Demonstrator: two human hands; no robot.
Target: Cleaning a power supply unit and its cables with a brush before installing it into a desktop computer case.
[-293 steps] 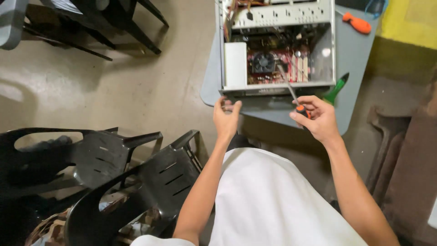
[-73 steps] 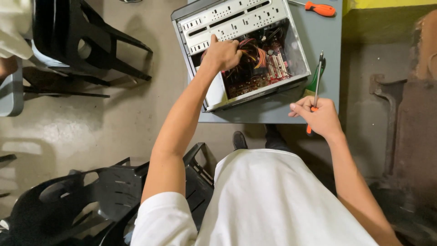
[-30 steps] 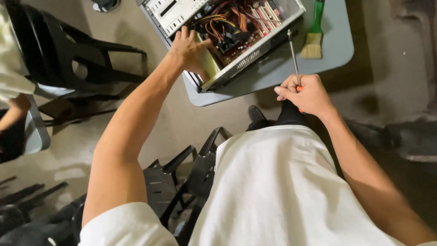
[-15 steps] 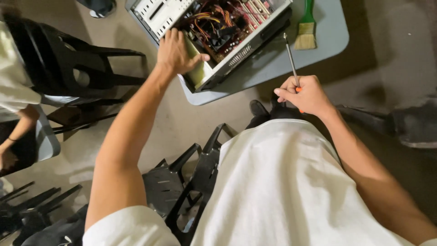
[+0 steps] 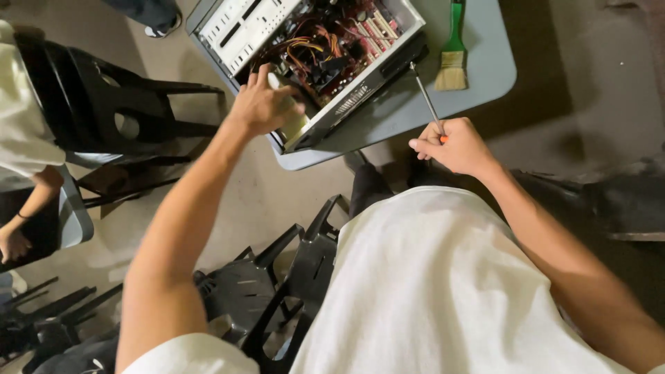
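Observation:
An open desktop computer case lies on a grey table, its red circuit board and coloured cables exposed. My left hand rests on the case's near corner, fingers spread over a pale metal box inside. My right hand is closed around the orange handle of a screwdriver, whose steel shaft points up at the case's near edge. A brush with a green handle lies on the table to the right of the case.
Black plastic chairs stand at the left and just below the table. Another person in a pale shirt sits at the far left edge. A shoe shows at the top by the table.
The view has shifted so the case sits higher and further left. My left hand stays on the case's corner. My right hand still holds the screwdriver, its tip now near the case edge.

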